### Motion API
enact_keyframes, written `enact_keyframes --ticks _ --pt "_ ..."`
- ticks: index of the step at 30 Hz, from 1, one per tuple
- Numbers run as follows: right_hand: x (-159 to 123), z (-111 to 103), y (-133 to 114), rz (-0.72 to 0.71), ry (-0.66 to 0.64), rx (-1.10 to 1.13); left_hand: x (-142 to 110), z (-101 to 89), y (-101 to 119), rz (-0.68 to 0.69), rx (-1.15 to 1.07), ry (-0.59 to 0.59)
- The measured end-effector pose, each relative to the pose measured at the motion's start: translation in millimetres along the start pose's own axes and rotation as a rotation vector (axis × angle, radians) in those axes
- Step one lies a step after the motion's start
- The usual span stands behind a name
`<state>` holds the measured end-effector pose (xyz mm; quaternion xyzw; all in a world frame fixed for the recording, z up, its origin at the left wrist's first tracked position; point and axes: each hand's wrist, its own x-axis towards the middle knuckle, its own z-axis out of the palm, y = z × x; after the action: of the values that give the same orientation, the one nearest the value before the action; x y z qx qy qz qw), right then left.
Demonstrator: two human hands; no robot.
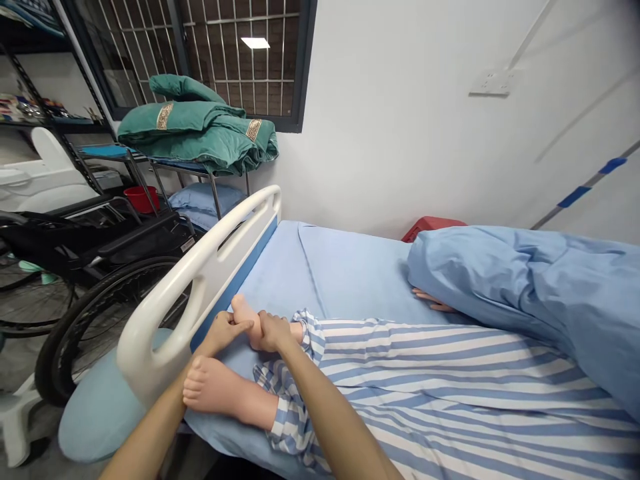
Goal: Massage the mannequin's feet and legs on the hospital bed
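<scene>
Now, on the blue-sheeted bed [345, 267] just inside its white end board [225, 273], you are holding the far foot [246, 313], your right hand [273, 331] gripping near the ankle and your left hand [223, 331] gripping the forefoot, probably doing best by supporting both evenly without twisting.

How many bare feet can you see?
2. The far foot is held by the left hand and right hand; the near foot sticks out of a striped trouser leg, closer to the camera. No others show.

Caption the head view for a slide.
Right hand grasps and left hand touches the far bare foot by the white footboard.
</scene>
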<state>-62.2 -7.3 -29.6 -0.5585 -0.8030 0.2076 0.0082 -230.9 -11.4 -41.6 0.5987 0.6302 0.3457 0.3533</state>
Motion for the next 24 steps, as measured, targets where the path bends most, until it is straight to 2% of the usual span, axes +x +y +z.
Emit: enact_keyframes --ticks 3,5,10,13,17,22,24 --pt "-1.9 -2.7 -1.0 0.004 -0.009 0.008 1.7 -10.3 3.4 0.087 0.096 -0.002" --pt "-2.3 -3.0 -1.1 0.002 -0.010 0.008 3.1 -8.0 2.0 0.100 0.038 0.016" --pt "0.9 2.2 1.4 0.006 0.025 -0.002 2.7 25.6 -11.5 0.044 -0.489 0.121" --pt "5.0 6.0 3.3 -0.001 0.029 -0.008 1.4 41.2 -20.3 -0.026 -0.660 0.163" --pt "8.3 8.9 4.2 0.006 0.030 -0.004 0.3 42.0 -23.3 -0.087 -0.626 0.104" --pt "7.7 10.6 4.4 -0.004 0.044 -0.006 -6.6 35.5 -15.9 -0.088 -0.511 0.078" --pt "7.1 9.9 4.0 0.003 0.041 -0.006 -8.5 29.0 -11.8 -0.072 -0.402 0.051"
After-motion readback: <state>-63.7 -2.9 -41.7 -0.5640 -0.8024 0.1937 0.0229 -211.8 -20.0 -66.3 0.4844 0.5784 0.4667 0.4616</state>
